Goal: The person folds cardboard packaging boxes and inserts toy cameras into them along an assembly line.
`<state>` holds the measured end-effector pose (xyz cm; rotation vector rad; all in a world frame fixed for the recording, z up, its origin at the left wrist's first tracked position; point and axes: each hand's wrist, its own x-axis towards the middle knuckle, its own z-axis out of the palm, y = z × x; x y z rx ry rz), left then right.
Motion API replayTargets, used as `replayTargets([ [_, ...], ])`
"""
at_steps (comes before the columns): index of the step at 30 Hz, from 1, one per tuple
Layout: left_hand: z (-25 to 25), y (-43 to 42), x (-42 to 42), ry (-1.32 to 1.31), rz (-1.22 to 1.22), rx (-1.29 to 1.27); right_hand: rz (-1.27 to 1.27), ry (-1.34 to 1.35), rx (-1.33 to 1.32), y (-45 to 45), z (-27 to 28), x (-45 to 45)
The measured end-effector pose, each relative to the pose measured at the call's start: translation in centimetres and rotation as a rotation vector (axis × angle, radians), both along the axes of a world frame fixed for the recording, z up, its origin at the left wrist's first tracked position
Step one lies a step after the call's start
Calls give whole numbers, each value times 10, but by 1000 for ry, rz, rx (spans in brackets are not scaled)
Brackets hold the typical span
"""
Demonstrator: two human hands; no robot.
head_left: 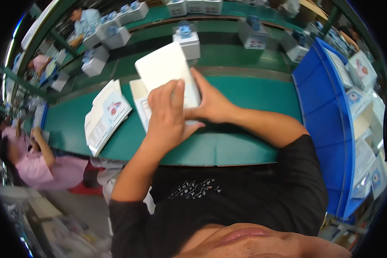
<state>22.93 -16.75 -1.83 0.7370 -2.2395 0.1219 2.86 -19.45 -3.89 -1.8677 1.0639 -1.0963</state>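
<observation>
Left hand [164, 109]: it lies over the near side of the white box [163, 64], fingers touching; if it grips firmly, I cannot tell.
Right hand [213, 103]: it grasps the white box at the right side.
White box: it is tilted, over the middle of the green desk [253, 92].
Flat cartons [109, 114]: they lie in a pile on the desk, to the left.
Blue bin [327, 120]: it stands at the right and contains printed boxes [361, 71].
Far row: more boxes [187, 45] carry blue things [184, 31].
Left side: a person in pink [51, 172] is near the desk.
</observation>
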Motion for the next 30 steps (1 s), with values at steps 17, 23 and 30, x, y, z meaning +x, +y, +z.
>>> replayTargets([
  [17, 0, -6, 72, 541, 552, 644, 389, -91, 349, -7, 7, -11],
  [23, -18, -25, 76, 823, 194, 720, 430, -643, 516, 7, 33, 14],
  [30, -41, -22, 78, 1338, -544, 946, 139, -755, 675, 12, 43, 22],
])
